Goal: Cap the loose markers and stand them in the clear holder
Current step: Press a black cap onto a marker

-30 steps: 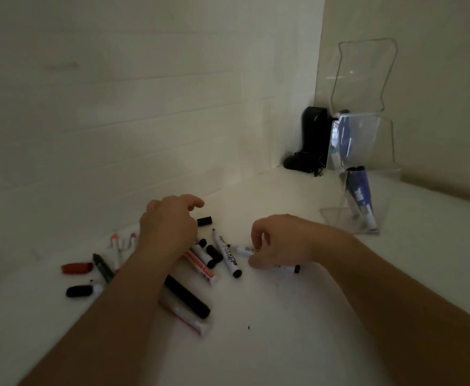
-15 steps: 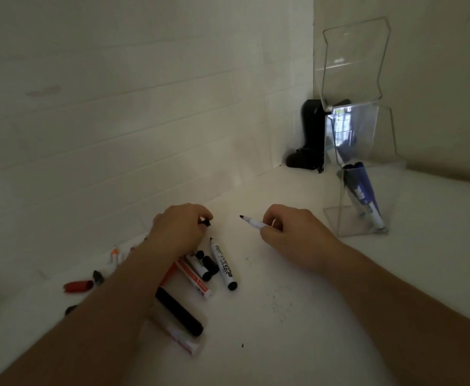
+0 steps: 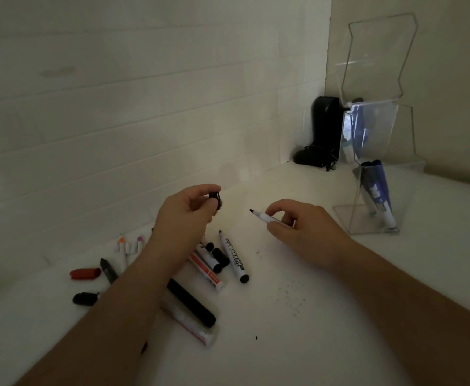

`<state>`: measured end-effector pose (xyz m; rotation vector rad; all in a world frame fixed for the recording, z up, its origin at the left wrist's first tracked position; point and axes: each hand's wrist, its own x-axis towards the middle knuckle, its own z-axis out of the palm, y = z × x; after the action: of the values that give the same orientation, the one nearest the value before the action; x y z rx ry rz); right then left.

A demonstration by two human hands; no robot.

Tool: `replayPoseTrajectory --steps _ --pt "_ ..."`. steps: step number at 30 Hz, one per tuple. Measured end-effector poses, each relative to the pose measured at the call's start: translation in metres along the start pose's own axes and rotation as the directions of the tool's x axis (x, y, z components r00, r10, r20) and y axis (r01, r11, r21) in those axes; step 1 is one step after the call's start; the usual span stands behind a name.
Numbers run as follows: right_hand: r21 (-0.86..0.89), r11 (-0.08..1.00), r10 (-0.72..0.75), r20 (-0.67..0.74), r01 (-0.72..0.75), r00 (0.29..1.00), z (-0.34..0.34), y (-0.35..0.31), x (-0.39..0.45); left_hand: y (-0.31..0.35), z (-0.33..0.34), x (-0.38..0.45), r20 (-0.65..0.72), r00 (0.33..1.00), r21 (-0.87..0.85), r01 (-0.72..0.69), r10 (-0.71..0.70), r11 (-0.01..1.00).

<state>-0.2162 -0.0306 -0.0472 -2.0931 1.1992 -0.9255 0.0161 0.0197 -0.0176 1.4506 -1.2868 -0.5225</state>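
Two hands raised, left hand (image 3: 185, 211) pinching cap (image 3: 215, 198), right hand (image 3: 306, 227) holding marker (image 3: 261, 216)

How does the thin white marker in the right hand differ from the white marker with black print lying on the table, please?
The thin white marker is held off the table in the right hand, tip toward the left hand; the white marker with black print lies flat, untouched, and looks thicker. Both are uncapped.

dim, warm light | brightest mid-table (image 3: 245, 174) | forearms shadowed | wide-angle bending at edges
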Motion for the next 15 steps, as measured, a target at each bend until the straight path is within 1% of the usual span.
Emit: replayPoseTrajectory --steps 1,3,6,7,10,15 --pt "0.02 1.0 -0.014 -0.012 0.015 1.0 0.001 -0.001 -0.001 0.001 0.0 0.002 -0.002 0.998 -0.111 0.064 -0.064 0.992" --pt "0.065 0.997 -0.044 -0.032 0.046 0.999 0.002 -0.005 -0.002 0.005 0.0 0.005 0.014 0.983 -0.296 0.179 -0.183 0.938" --pt "0.087 0.991 -0.103 -0.038 0.106 0.994 0.006 -0.01 -0.005 0.006 0.0 0.005 0.09 0.958 -0.463 0.282 -0.272 0.84" --pt "0.084 0.989 -0.117 -0.032 0.12 0.993 0.008 -0.011 -0.006 0.005 0.0 0.004 0.117 0.954 -0.472 0.298 -0.276 0.83" --pt "0.072 0.987 -0.144 -0.025 0.145 0.989 0.01 -0.015 -0.007 0.005 0.001 0.003 0.15 0.959 -0.419 0.283 -0.242 0.863" --pt "0.093 0.982 -0.156 -0.082 0.164 0.984 0.008 -0.016 -0.007 0.005 0.003 0.0 0.181 0.964 -0.394 0.253 -0.195 0.884"
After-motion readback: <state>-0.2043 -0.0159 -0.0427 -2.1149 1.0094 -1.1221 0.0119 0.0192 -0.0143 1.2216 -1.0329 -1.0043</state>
